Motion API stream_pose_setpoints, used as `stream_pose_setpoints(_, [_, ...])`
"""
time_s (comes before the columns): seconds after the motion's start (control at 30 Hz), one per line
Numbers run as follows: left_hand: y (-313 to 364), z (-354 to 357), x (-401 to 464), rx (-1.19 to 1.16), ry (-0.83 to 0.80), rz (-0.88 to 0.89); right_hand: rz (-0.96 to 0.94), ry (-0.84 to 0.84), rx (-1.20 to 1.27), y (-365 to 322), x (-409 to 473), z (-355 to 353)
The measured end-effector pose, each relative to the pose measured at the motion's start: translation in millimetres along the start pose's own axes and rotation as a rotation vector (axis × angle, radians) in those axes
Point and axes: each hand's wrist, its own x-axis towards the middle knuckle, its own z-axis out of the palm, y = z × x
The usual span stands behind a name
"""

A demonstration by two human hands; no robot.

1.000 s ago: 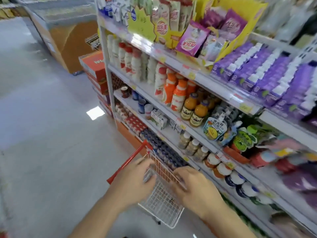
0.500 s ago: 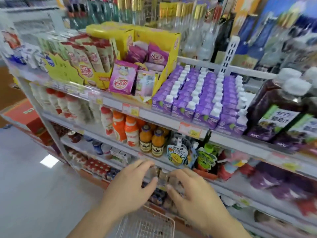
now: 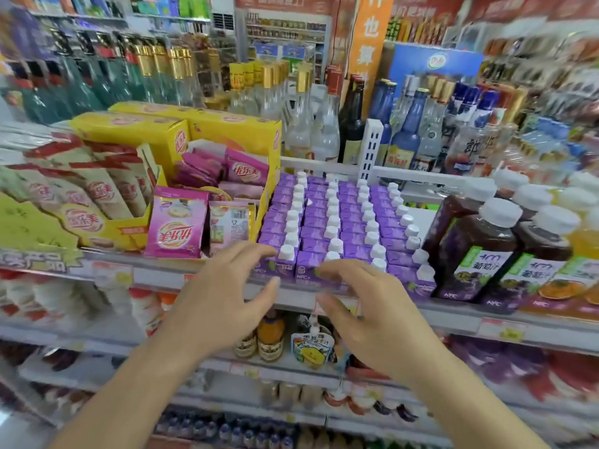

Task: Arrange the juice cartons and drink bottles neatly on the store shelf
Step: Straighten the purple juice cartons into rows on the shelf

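Left hand (image 3: 223, 306) and right hand (image 3: 366, 314) hover with fingers spread, holding nothing, in front of the purple cartons (image 3: 337, 222) (spread likely to bracket the front row), which stand in rows on the shelf (image 3: 168, 278), bottles (image 3: 479, 247) just right.

Shop interior: white metal shelving rows (image 3: 207, 21) at rear, orange hanging banner (image 3: 369, 37), white wall air-conditioner (image 3: 223, 21); bright even light.

Upright white-capped purple juice cartons (image 3: 337, 222) in rows beside dark juice bottles (image 3: 479, 247)
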Motion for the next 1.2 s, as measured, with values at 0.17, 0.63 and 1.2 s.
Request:
stream_pose_setpoints(0.17, [-23,-7,9,-0.003,0.013,0.038,-0.007,0.064,-0.165,-13,57,16])
stream_pose_setpoints(0.63, [-38,-19,-5,-0.195,0.132,0.018,0.015,0.148,-0.093,-36,76,31])
stream_pose_setpoints(1.2, [13,-23,-67,-1.454,-0.097,-0.573,-0.002,0.058,0.768,-72,-20,29])
